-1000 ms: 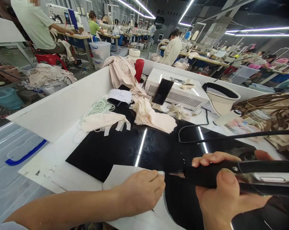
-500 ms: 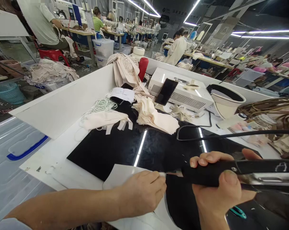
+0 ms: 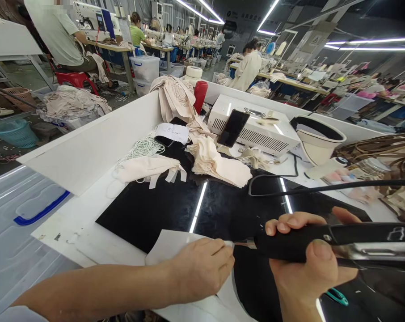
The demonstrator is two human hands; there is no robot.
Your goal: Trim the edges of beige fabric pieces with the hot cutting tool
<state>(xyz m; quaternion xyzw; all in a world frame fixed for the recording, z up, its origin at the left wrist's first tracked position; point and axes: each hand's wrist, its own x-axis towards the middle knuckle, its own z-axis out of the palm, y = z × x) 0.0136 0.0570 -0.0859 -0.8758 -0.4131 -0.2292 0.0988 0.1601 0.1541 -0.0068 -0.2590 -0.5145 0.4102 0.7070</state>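
My right hand [image 3: 299, 264] is wrapped round a black-handled tool [image 3: 289, 241] with a thin metal tip that points left. The tip meets a small white bit at the fingertips of my left hand [image 3: 205, 268]. Those fingers are pressed together; what they pinch is mostly hidden. Beneath my left hand a white sheet [image 3: 170, 243] lies on the black glossy board [image 3: 149, 214]. Stacked cream fabric pieces [image 3: 219, 165] and a cream cloth with loose strips [image 3: 145, 167] rest behind. A teal-handled tool [image 3: 338, 296] is beside my right wrist.
A black cable [image 3: 323, 188] crosses the right side. A phone [image 3: 234, 128] leans on a white vented box [image 3: 256, 125]. A red cone [image 3: 200, 96] stands near the back panel. At the left is a plastic bin [image 3: 8, 241]. Other people sit at sewing tables.
Both hands hold nearly the same pose, with the tool tip still at the left fingertips. The surroundings have shifted slightly right in the view.
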